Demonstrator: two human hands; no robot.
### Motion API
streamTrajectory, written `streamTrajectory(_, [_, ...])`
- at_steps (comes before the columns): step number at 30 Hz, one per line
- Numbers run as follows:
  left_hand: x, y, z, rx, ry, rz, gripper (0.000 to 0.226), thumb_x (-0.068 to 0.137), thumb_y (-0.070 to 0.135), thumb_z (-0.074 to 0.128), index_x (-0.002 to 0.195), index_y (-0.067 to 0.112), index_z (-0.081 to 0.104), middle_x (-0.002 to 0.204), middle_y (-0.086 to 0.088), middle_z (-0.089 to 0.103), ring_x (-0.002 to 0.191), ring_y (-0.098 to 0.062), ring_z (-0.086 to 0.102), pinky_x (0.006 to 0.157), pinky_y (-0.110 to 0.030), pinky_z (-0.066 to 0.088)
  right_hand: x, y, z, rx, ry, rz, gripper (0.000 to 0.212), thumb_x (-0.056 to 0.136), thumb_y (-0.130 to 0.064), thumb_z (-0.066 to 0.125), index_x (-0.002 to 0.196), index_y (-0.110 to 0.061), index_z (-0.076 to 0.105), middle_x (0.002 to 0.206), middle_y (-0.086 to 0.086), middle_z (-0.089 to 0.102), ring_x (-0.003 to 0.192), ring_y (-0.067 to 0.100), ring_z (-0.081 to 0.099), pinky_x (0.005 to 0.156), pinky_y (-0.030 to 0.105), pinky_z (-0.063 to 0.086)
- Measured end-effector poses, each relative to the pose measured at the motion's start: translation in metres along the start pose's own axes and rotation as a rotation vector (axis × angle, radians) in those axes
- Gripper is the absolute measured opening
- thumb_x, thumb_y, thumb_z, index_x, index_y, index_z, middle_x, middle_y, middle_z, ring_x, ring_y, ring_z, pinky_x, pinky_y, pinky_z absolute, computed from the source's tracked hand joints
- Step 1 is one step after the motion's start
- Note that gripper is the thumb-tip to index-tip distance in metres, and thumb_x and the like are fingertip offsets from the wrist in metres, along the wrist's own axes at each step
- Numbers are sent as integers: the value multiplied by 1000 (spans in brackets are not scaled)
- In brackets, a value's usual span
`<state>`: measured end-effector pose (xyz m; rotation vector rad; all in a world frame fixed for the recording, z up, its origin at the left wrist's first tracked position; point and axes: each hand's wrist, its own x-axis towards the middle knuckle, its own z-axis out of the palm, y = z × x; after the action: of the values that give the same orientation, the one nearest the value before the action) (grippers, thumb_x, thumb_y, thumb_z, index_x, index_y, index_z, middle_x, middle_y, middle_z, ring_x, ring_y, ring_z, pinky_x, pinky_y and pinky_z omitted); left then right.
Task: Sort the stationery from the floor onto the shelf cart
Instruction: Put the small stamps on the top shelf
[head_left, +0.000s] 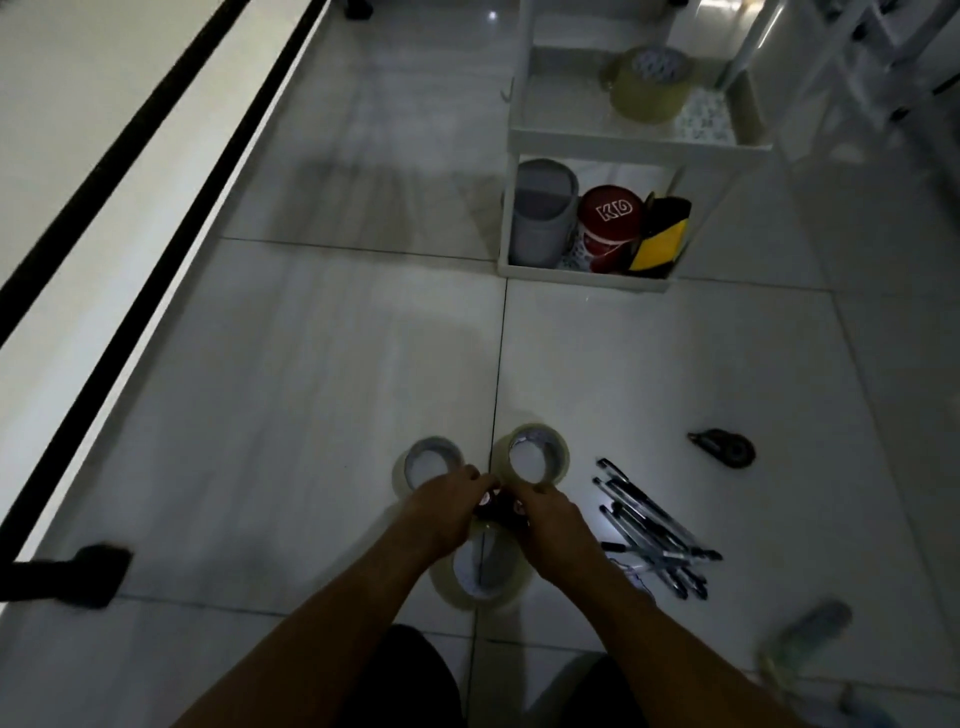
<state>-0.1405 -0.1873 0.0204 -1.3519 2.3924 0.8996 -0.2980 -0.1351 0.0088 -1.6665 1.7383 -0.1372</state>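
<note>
Both hands, left (448, 512) and right (551, 525), grip a small dark roll (500, 506) among tape rolls (531, 457), open floor (311, 364) beyond.

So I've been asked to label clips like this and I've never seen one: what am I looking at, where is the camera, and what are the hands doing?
This is one picture from a camera worn on a person's head, looking forward and down. There is no machine here, only two bare hands. The left hand and the right hand meet over a small dark object and both seem to have a grip on it; it is too dim to tell what it is. On the tiled floor around them lie three clear tape rolls, a bundle of pens and a small dark dispenser. Ahead stands the white shelf cart, already holding a clear tape roll on the upper tier and more rolls, one red and one black and yellow, on the lower tier.
</note>
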Motion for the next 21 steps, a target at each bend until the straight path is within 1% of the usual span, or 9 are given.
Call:
streamTrajectory(3, [-1, 2, 2, -42, 16, -18, 47, 88, 3, 58, 132, 16, 47, 123, -11, 54, 108, -27, 56, 88, -35, 47, 0, 1, -6, -9, 21, -11, 34, 95, -22, 57, 129, -25, 53, 119, 10, 59, 106, 26, 60, 89, 31, 48])
streamTrajectory(6, [-9, 5, -3, -92, 45, -23, 47, 88, -1, 55, 132, 13, 47, 125, -11, 53, 113, -28, 55, 91, -35, 46, -7, -1, -20, -15, 40, -44, 29, 95, -21, 56, 124, -19, 57, 112, 12, 59, 100, 28, 60, 86, 34, 49])
streamTrajectory(8, [-20, 11, -17, -112, 81, -22, 52, 87, -5, 51, 135, 12, 44, 129, -12, 52, 116, -27, 54, 95, -34, 44, -14, -8, -38, -9, 53, -78, 25, 95, -19, 55, 119, -17, 59, 107, 14, 60, 96, 28, 59, 82, 38, 49])
streamTrajectory(9, [-26, 15, -26, -119, 103, -12, 52, 87, -5, 50, 136, 11, 44, 130, -13, 51, 117, -26, 53, 96, -33, 43, -19, -12, -49, -12, 66, -94, 25, 94, -17, 56, 119, -16, 60, 107, 14, 62, 96, 28, 59, 81, 37, 49])
streamTrajectory(12, [-50, 29, -58, -123, 191, 15, 46, 89, 2, 53, 133, 10, 48, 125, -12, 53, 111, -26, 54, 94, -33, 43, -38, -28, -83, -64, 133, -108, 30, 91, -17, 58, 121, -20, 60, 108, 10, 62, 95, 26, 59, 77, 28, 46])
streamTrajectory(14, [-73, 43, -84, -125, 270, 30, 41, 90, 7, 55, 131, 12, 50, 121, -11, 54, 108, -26, 55, 91, -37, 45, -58, -43, -110, -72, 183, -98, 31, 92, -19, 57, 123, -23, 58, 105, 10, 60, 92, 27, 59, 74, 28, 46])
streamTrajectory(17, [-107, 66, -119, -137, 385, 51, 44, 91, 11, 58, 133, 14, 50, 121, -9, 55, 107, -24, 56, 91, -33, 46, -84, -66, -142, -94, 272, -127, 33, 93, -24, 58, 126, -24, 57, 103, 11, 60, 91, 27, 60, 70, 25, 43])
streamTrajectory(19, [-132, 80, -135, -114, 457, 80, 46, 89, 13, 60, 134, 16, 50, 121, -9, 56, 108, -24, 56, 90, -31, 45, -106, -83, -159, -119, 350, -162, 35, 93, -26, 58, 128, -24, 57, 103, 11, 60, 90, 27, 60, 70, 26, 43])
streamTrajectory(21, [-151, 91, -148, -78, 521, 90, 44, 88, 17, 62, 131, 18, 51, 119, -8, 57, 108, -25, 56, 90, -32, 45, -125, -96, -172, -129, 429, -208, 35, 93, -26, 57, 128, -25, 56, 101, 10, 59, 91, 28, 60, 71, 29, 46])
